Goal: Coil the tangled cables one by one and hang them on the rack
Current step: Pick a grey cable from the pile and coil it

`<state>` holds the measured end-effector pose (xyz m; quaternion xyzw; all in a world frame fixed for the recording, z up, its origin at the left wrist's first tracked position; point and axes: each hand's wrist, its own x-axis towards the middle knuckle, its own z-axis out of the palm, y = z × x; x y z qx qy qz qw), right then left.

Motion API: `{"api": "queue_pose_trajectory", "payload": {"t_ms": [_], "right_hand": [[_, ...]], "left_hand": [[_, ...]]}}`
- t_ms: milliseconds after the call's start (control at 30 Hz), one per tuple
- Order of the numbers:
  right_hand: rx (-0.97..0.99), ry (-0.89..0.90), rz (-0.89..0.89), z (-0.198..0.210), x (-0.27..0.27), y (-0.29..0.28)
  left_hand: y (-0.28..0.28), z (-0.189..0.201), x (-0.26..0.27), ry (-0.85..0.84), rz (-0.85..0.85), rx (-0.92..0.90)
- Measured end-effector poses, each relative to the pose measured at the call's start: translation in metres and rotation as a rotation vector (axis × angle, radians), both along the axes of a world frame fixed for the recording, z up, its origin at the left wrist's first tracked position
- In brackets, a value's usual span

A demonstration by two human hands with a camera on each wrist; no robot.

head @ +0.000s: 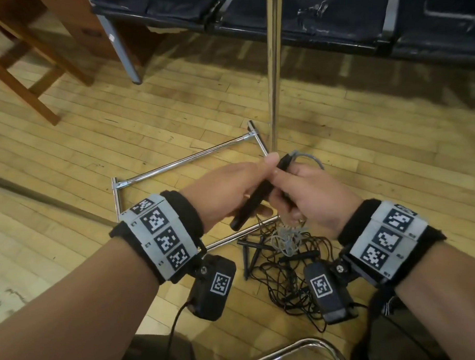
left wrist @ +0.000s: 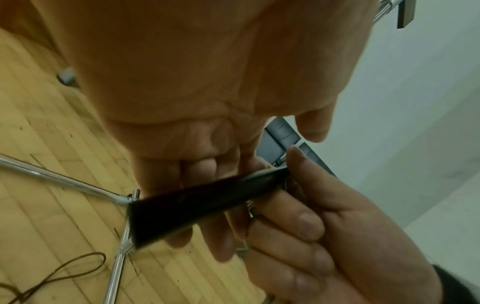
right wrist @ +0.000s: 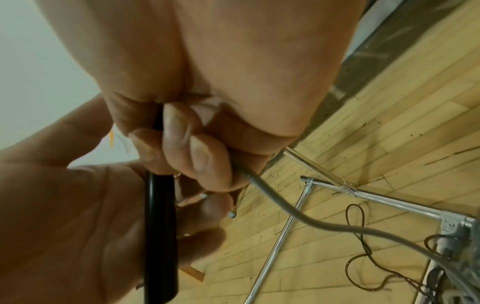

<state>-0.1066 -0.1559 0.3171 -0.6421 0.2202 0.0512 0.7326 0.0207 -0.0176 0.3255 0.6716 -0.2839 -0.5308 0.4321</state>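
I hold a black handle [head: 254, 198] slanted between both hands above the floor. My left hand [head: 247, 183] grips its lower half, thumb on top and fingers curled beneath; the left wrist view shows the handle [left wrist: 197, 207] across those fingers. My right hand [head: 298, 194] is curled round the handle's upper end [right wrist: 158, 226] and round the grey cable [right wrist: 298, 218] that leaves it. That grey cable [head: 311, 158] loops over the right hand and drops to the tangled cables [head: 282, 261] on the floor below my wrists. The rack's upright pole [head: 274, 70] rises just beyond my hands.
The rack's chrome base bars [head: 182, 161] lie on the wooden floor around the pile. A dark bench [head: 306, 21] stands behind the pole, and a wooden table leg [head: 26, 87] is at far left. A chrome chair frame [head: 304, 347] curves at the bottom edge.
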Motion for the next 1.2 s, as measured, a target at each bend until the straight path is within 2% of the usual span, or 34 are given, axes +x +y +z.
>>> {"api": "queue_pose_trajectory", "payload": {"t_ms": [67,200,267,367,467,633,833,1033,1133,1200], "right_hand": [[0.046,0.021,-0.057,0.001,0.001,-0.001],[0.021,0.072,-0.098,-0.002,0.002,-0.007],[-0.009,0.087,-0.088,-0.002,0.001,-0.01],[-0.002,0.112,-0.11,-0.002,0.0,-0.013],[0.019,0.112,-0.086,-0.001,0.0,-0.011],[-0.138,0.093,0.11,0.003,0.0,-0.003],[-0.237,0.082,0.226,0.0,-0.002,-0.005],[-0.361,0.061,0.321,-0.008,-0.002,-0.005],[-0.371,0.056,0.362,-0.01,-0.003,-0.003],[-0.373,0.061,0.356,-0.012,-0.003,-0.003]], "left_hand": [[-0.001,-0.002,0.0,0.016,-0.07,0.007],[0.0,-0.005,0.004,-0.216,-0.076,0.165],[0.0,-0.006,0.009,-0.132,0.151,0.119],[-0.002,-0.002,0.018,0.153,0.559,-0.017],[-0.004,0.001,0.021,0.283,0.725,-0.092],[-0.005,-0.001,0.012,0.222,0.494,-0.128],[-0.003,0.006,0.016,0.308,0.481,-0.153],[-0.007,-0.001,-0.001,0.034,0.176,-0.033],[-0.009,-0.003,-0.004,-0.129,0.2,-0.017],[-0.008,-0.003,0.002,-0.142,0.278,-0.038]]}}
